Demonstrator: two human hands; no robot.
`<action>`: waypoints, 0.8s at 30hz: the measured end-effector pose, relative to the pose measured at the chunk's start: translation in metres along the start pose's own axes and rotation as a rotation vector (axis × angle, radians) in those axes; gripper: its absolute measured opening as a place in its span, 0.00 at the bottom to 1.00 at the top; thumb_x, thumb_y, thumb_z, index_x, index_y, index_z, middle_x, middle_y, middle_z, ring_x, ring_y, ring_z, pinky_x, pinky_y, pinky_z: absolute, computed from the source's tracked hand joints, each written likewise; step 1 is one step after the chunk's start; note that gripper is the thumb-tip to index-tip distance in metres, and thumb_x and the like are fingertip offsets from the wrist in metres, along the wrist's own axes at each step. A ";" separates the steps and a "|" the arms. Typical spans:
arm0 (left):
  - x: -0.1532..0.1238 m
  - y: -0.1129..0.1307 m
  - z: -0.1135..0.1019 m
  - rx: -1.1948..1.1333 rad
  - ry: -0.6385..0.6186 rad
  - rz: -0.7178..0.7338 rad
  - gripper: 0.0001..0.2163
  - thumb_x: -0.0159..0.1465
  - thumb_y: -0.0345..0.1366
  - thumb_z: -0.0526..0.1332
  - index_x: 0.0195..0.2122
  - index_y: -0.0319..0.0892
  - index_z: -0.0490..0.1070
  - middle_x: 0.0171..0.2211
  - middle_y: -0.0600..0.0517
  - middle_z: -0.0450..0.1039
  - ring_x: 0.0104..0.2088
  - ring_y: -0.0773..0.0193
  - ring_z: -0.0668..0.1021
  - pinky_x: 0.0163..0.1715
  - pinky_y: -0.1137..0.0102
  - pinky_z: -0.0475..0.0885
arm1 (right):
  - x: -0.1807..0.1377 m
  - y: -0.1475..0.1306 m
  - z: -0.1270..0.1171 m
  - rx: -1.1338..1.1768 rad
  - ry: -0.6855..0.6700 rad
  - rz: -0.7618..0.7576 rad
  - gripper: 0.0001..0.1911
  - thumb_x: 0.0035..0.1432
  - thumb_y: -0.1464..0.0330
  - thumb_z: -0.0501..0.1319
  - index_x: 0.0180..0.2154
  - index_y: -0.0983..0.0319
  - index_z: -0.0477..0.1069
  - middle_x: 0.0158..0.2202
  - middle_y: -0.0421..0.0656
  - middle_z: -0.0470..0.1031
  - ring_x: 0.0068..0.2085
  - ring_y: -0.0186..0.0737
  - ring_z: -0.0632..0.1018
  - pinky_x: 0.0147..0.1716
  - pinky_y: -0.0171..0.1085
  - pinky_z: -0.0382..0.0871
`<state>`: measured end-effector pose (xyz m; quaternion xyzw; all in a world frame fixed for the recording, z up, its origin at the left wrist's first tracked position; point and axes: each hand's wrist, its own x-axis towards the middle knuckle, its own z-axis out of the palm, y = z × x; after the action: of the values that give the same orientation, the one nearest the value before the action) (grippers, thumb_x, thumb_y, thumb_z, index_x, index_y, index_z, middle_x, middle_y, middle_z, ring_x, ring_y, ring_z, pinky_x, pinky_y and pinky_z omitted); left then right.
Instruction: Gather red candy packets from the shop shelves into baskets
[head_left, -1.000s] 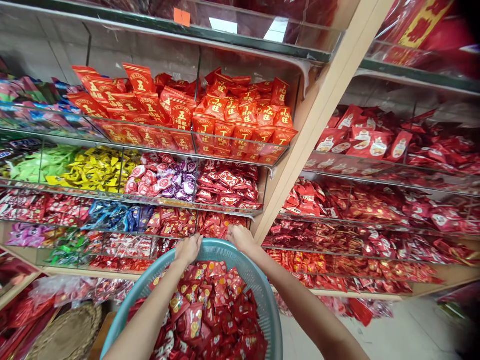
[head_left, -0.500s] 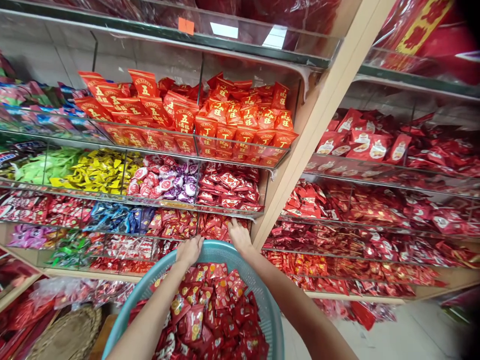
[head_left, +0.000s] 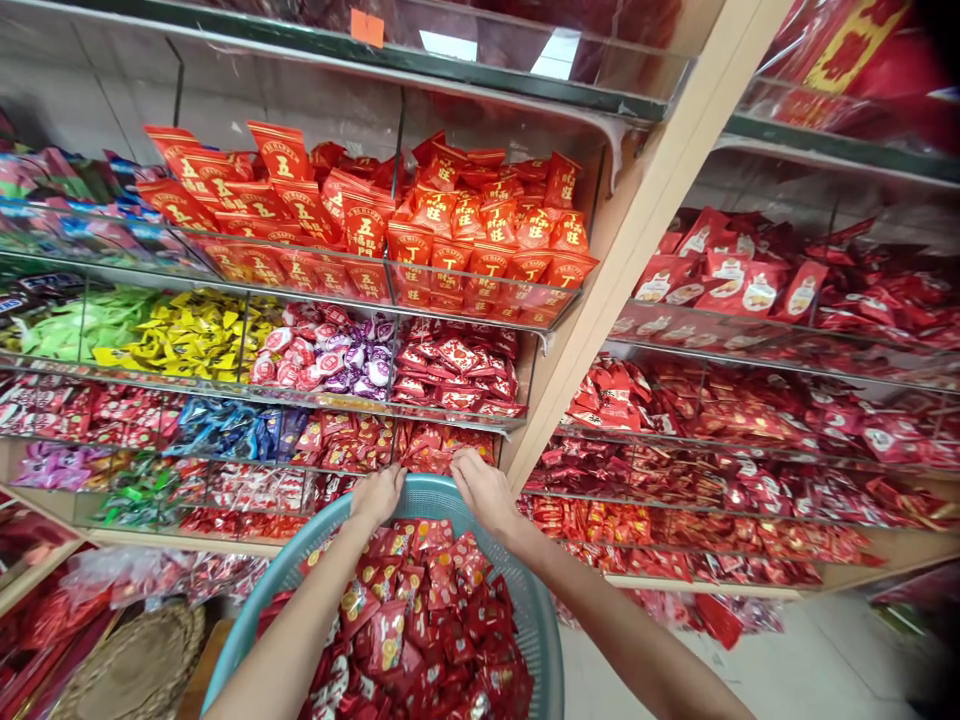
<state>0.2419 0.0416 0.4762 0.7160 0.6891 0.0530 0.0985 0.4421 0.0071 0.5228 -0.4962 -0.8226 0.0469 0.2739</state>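
Note:
A teal plastic basket (head_left: pixel 551 640) stands below the candy shelves, heaped with small red candy packets (head_left: pixel 412 620). At its far rim, left of centre, my left hand (head_left: pixel 379 494) has its fingers bent over the edge; their tips are hidden. My right hand (head_left: pixel 480 487) is curled at the same rim, a short gap to the right. Directly beyond both hands lies a shelf compartment of red wrapped candies (head_left: pixel 442 445). My forearms reach across the basket from either side.
Glass-fronted shelves (head_left: pixel 322 402) hold sorted candies in several colours. A slanting wooden post (head_left: pixel 592 340) divides them from more red packets (head_left: pixel 757 290) on the right. A round woven basket (head_left: pixel 135 660) lies at lower left, with floor tiles (head_left: pixel 810 650) at lower right.
My right hand has drawn back slightly from the candy compartment and curled at the rim. My left hand stays by the rim. The view has shifted slightly.

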 end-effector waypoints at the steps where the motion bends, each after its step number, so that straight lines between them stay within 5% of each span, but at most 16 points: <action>1: 0.000 0.000 0.000 -0.001 -0.001 -0.003 0.22 0.64 0.46 0.37 0.46 0.47 0.67 0.38 0.46 0.76 0.40 0.57 0.76 0.40 0.65 0.66 | -0.002 -0.001 0.003 0.133 -0.006 0.058 0.09 0.62 0.67 0.46 0.34 0.61 0.64 0.36 0.42 0.71 0.33 0.33 0.74 0.31 0.31 0.66; 6: -0.003 0.002 -0.002 -0.008 0.009 0.007 0.22 0.64 0.46 0.37 0.44 0.47 0.67 0.39 0.46 0.76 0.39 0.57 0.77 0.39 0.65 0.66 | -0.008 0.012 0.027 0.731 -0.348 0.425 0.07 0.54 0.67 0.56 0.26 0.62 0.63 0.16 0.34 0.64 0.16 0.28 0.68 0.14 0.27 0.57; 12: -0.002 0.001 -0.002 -0.005 0.007 0.007 0.22 0.64 0.47 0.37 0.45 0.47 0.67 0.39 0.46 0.76 0.39 0.57 0.76 0.40 0.64 0.66 | -0.021 0.032 0.037 0.882 -0.699 0.540 0.06 0.45 0.69 0.62 0.22 0.65 0.67 0.15 0.35 0.69 0.16 0.28 0.70 0.12 0.25 0.56; 24: 0.000 -0.002 0.002 -0.015 0.015 0.008 0.23 0.64 0.48 0.36 0.46 0.47 0.66 0.39 0.46 0.75 0.40 0.55 0.76 0.40 0.63 0.66 | -0.022 0.021 0.059 0.881 -0.833 0.586 0.07 0.44 0.70 0.63 0.22 0.64 0.66 0.15 0.35 0.69 0.16 0.27 0.69 0.13 0.25 0.58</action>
<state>0.2408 0.0420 0.4741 0.7174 0.6868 0.0638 0.0984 0.4371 0.0108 0.4567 -0.4813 -0.5950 0.6378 0.0867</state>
